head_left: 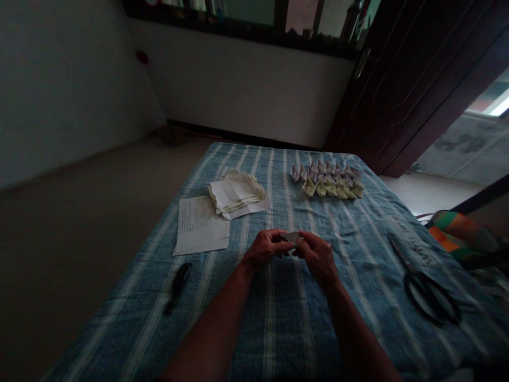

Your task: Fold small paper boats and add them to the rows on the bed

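Forearms (210,339) below; left hand (264,249) and right hand (316,260) pinch folded paper (290,237), scissors (425,292) well right.

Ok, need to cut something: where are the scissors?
Head view: the black-handled scissors lie at the striped cloth's right side, below and right of the folded paper boats.

The room sits in dim light, its pale walls (242,87) meeting in a shadowed corner beneath a dark-framed window (246,13). A dark wooden door (409,79) stands open at right, with brighter light beyond it across the pale floor (429,193).
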Action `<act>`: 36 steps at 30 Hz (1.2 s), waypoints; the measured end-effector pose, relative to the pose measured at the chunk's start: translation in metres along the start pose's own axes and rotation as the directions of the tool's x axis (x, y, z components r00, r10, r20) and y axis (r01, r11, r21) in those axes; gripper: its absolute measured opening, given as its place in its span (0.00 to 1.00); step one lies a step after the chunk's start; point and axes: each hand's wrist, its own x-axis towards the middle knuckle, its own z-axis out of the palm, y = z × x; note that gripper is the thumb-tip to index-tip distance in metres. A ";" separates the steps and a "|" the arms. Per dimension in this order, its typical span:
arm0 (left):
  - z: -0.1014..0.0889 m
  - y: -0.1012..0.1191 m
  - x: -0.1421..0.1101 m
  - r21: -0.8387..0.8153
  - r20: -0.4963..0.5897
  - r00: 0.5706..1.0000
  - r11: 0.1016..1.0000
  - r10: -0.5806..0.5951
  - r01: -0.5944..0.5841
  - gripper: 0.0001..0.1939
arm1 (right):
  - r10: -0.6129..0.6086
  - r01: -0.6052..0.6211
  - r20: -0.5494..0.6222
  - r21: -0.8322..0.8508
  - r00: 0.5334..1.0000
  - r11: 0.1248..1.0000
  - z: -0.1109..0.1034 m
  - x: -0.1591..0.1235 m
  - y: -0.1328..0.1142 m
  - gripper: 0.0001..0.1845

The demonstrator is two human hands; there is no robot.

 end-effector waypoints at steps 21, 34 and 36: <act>0.004 0.002 -0.001 0.011 -0.095 0.994 0.999 -0.047 0.048 0.18 | 0.061 -0.064 0.039 0.099 0.997 0.993 -0.002 -0.001 0.009 0.24; 0.000 0.000 0.000 0.089 -0.059 0.996 0.993 -0.068 0.073 0.18 | 0.094 -0.093 0.002 0.175 0.996 0.980 0.001 -0.001 0.005 0.14; -0.001 0.000 0.000 0.093 -0.026 0.997 0.992 -0.079 0.081 0.17 | 0.108 -0.103 -0.014 0.208 0.994 0.973 0.001 -0.001 0.004 0.14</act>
